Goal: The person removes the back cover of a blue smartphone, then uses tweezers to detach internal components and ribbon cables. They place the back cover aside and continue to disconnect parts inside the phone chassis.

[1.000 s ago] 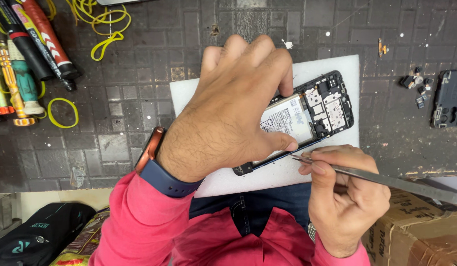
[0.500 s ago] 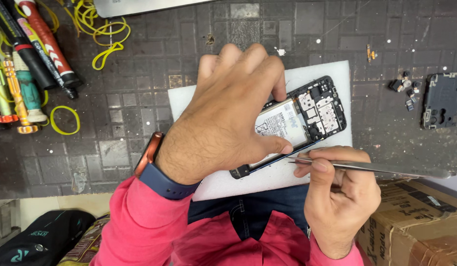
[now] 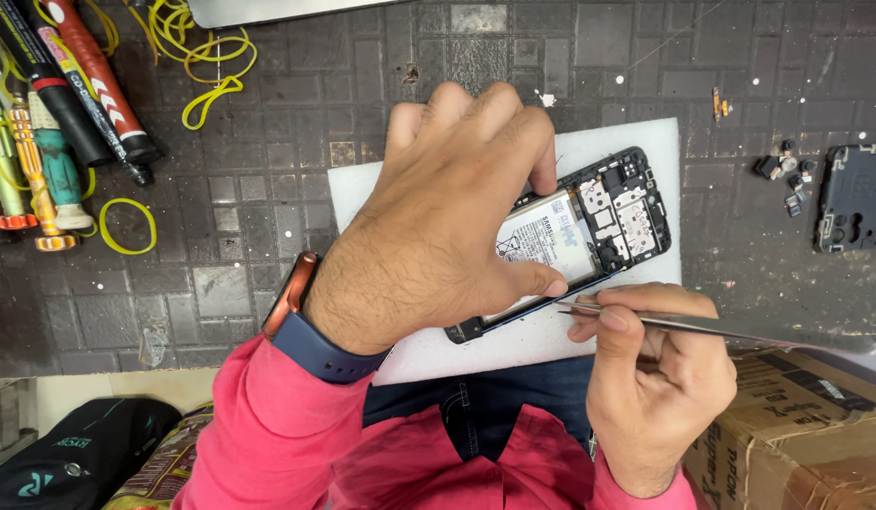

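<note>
**Phone opened on the foam pad, tweezers at its near edge**

Black smartphone with its back cover off (image 3: 589, 236) lies tilted on a white foam pad (image 3: 362, 189), which sits on the dark gridded work mat (image 3: 268, 283) near the mat's front edge. The left hand (image 3: 447, 217) is spread over the phone's lower half, fingers pressing down and the thumb clamped against its near long side. The right hand (image 3: 655, 378) is closed around a pair of slim metal tweezers (image 3: 683, 323), pinched between thumb and fingers, the tip touching the phone's edge just beside the left thumb.

The silver-white battery (image 3: 546, 241) shows bare beside the tweezer tip; a slip of the point could, I judge, gouge it or scratch the exposed boards next to it. The left thumb is also close enough to be jabbed.

Toward the mat's right edge lie a few small dark loose parts (image 3: 785, 175) and a black plastic inner cover (image 3: 855, 196), well apart from the phone. At the left edge, screwdrivers and markers (image 3: 51, 123) lie bunched, with yellow rubber bands (image 3: 206, 66) near the far left corner. A brown cardboard box (image 3: 797, 434) stands below the front edge, by the right wrist.
</note>
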